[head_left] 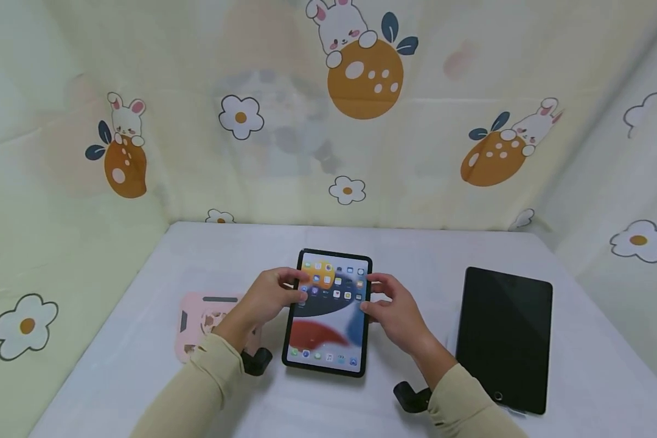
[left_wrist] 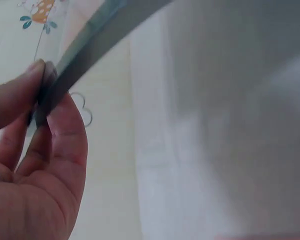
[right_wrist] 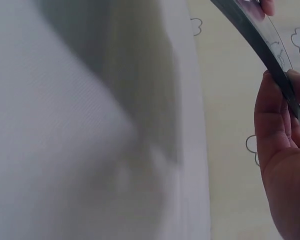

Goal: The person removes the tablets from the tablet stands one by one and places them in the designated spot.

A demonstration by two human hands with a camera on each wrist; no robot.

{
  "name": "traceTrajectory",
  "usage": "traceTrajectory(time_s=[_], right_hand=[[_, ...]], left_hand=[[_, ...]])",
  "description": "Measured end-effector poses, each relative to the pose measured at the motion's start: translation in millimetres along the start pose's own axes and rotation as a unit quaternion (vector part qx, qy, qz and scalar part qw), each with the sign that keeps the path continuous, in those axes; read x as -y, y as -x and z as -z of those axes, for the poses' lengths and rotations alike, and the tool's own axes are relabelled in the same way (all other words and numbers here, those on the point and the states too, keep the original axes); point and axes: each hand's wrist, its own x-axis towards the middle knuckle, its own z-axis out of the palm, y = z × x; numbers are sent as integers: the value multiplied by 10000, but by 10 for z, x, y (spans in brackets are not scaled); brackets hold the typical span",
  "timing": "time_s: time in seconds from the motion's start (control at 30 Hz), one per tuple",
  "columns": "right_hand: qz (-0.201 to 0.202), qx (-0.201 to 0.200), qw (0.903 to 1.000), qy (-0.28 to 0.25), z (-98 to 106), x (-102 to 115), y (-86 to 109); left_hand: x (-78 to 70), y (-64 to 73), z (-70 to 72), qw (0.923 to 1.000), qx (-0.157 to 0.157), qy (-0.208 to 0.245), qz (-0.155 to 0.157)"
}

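A tablet (head_left: 324,325) with a lit home screen and a black border is held over the middle of the white table, its screen facing up toward the head camera. My left hand (head_left: 268,296) pinches its left edge, the thumb on the front. On the opposite edge, my right hand (head_left: 398,311) grips the upper part between thumb and fingers. Both wrist views catch the tablet as a thin dark strip, with the left thumb (left_wrist: 20,95) on one side and fingers on the other. A shadow falls on the cloth beneath.
Left of the tablet lies a pink tablet case (head_left: 193,316) with cut-outs, partly hidden by my left forearm. A larger black tablet (head_left: 505,334), screen dark, lies at the right beside my right forearm. A patterned curtain (head_left: 285,158) hangs behind the white table (head_left: 416,255).
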Motion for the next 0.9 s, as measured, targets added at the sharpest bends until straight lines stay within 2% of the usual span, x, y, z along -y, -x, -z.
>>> traceTrajectory(time_s=[0.17,0.4,0.57,0.7,0.9], right_hand=[[-98,-93,9999,-33,-8,-92,-11],[-203,-254,9992,-229,-108,-223,-111],[-309,-328,9987,-234,-179,-273,-197],[-374,-351,9985,-170,-212,-296,-260],[-359,-344,9987,-72,-237,-291,-349]], left_hand=[[64,-10,-117,9998,-173,100,65],[131,-47,-266,9952,-828,432,287],[183,-76,-334,9902,-1235,446,482],[218,-122,-346,9880,-1344,474,595],[237,-190,-352,9871,-1427,449,570]])
